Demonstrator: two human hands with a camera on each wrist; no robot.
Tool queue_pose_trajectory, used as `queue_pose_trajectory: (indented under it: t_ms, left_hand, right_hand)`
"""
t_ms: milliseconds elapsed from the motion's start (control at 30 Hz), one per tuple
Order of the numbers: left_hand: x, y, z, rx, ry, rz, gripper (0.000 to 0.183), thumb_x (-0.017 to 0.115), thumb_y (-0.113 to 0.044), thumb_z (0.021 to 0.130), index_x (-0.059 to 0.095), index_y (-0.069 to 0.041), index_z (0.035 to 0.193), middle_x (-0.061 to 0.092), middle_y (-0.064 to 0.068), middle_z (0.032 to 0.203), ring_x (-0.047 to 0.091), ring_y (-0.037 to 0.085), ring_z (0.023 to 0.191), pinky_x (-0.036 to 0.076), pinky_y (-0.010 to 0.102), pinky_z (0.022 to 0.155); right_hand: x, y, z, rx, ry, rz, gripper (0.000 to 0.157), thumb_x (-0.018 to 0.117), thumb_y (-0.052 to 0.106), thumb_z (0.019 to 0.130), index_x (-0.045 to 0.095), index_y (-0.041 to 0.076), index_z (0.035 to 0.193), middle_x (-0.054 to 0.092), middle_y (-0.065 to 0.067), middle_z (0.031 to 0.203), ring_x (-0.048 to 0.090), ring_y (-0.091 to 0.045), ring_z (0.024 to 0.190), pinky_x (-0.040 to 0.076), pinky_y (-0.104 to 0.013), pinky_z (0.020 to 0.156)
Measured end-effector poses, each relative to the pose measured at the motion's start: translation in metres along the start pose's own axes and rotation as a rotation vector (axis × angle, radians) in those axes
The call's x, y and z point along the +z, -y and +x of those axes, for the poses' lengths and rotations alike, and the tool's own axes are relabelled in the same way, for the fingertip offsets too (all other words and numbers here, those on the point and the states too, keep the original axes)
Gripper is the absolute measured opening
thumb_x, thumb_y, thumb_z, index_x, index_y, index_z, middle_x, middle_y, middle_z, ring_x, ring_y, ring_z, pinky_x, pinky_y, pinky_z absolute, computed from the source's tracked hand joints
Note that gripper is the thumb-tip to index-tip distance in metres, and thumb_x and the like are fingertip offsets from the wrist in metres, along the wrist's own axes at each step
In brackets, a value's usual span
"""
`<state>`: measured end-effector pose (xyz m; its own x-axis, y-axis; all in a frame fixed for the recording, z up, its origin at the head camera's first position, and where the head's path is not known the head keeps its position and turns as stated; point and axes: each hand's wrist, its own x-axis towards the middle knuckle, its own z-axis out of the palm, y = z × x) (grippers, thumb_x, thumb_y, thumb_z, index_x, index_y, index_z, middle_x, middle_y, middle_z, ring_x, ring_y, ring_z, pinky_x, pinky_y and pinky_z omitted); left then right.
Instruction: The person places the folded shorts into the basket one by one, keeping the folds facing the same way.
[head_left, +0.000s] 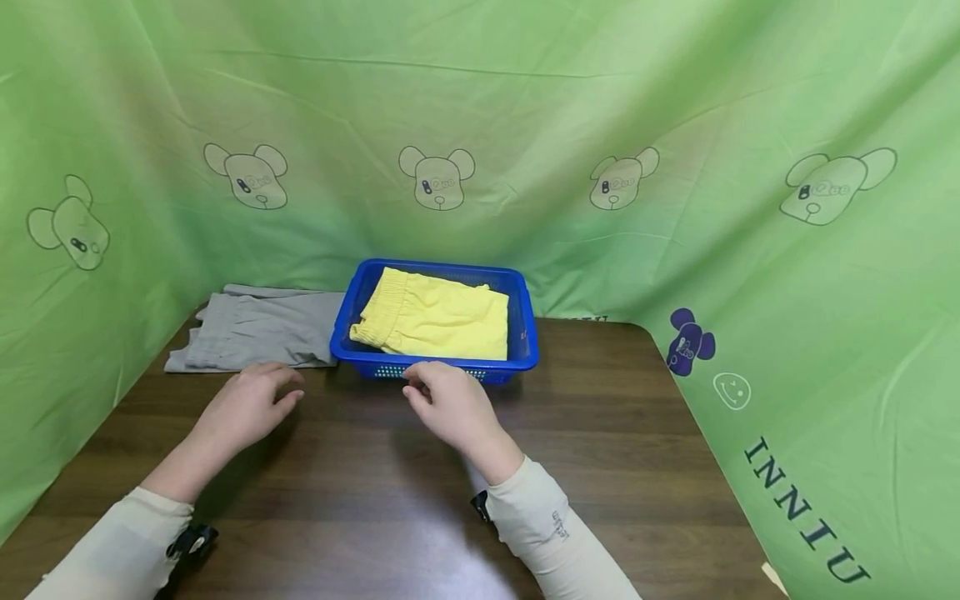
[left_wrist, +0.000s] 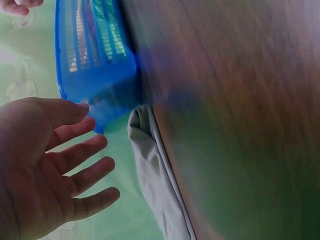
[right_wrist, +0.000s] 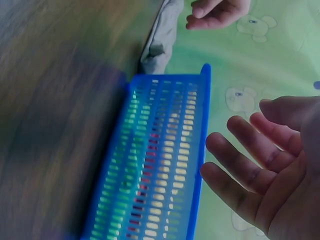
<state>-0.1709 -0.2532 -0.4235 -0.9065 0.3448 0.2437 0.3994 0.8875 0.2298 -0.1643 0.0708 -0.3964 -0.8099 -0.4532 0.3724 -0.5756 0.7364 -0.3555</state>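
A blue plastic basket (head_left: 525, 333) stands at the back of the table, with folded yellow elastic-waist shorts (head_left: 442, 317) lying in it. Through its slotted side (right_wrist: 150, 165) the right wrist view shows hints of other colours. Grey folded clothing (head_left: 262, 329) lies flat to the left of the basket. My left hand (head_left: 251, 404) hovers in front of the grey clothing, fingers spread and loosely bent, holding nothing. Just before the basket's front wall is my right hand (head_left: 453, 408), empty too, its fingers relaxed near the rim.
The brown wooden table (head_left: 360, 500) spreads out in front of the basket and to its right. A green curtain (head_left: 525, 108) with bear-head prints hangs behind and at both sides. Dark bands with small devices (head_left: 191, 542) sit at both wrists.
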Motion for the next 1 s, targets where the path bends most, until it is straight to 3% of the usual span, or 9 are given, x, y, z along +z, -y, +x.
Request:
queue_pose_trajectory:
  t_ms: [433, 600, 1000]
  left_hand:
    - [-0.006, 0.046, 0.018, -0.053, 0.020, 0.027, 0.024, 0.067, -0.016, 0.096, 0.072, -0.001, 0.114, 0.070, 0.021, 0.118, 0.062, 0.046, 0.111, 0.049, 0.063, 0.092]
    - [-0.009, 0.060, 0.027, -0.074, 0.045, 0.031, 0.026, 0.065, -0.015, 0.097, 0.071, 0.001, 0.117, 0.068, 0.025, 0.121, 0.060, 0.050, 0.114, 0.048, 0.064, 0.093]
    - [-0.006, 0.092, 0.055, -0.137, 0.025, 0.074, 0.033, 0.063, -0.019, 0.098, 0.067, 0.004, 0.121, 0.062, 0.031, 0.128, 0.054, 0.056, 0.117, 0.044, 0.069, 0.095]
  right_hand:
    - [0.024, 0.021, 0.010, -0.048, 0.041, -0.029, 0.019, 0.068, 0.029, 0.099, 0.074, 0.019, 0.115, 0.075, 0.007, 0.110, 0.070, -0.009, 0.100, 0.056, -0.027, 0.090]
    - [0.031, 0.029, 0.017, -0.064, 0.076, -0.044, 0.018, 0.068, 0.029, 0.099, 0.073, 0.020, 0.114, 0.074, 0.008, 0.109, 0.069, -0.008, 0.097, 0.057, -0.026, 0.088]
    - [0.045, 0.040, 0.034, -0.090, 0.119, -0.086, 0.021, 0.067, 0.031, 0.100, 0.073, 0.021, 0.117, 0.074, 0.007, 0.108, 0.068, -0.008, 0.096, 0.056, -0.024, 0.086]
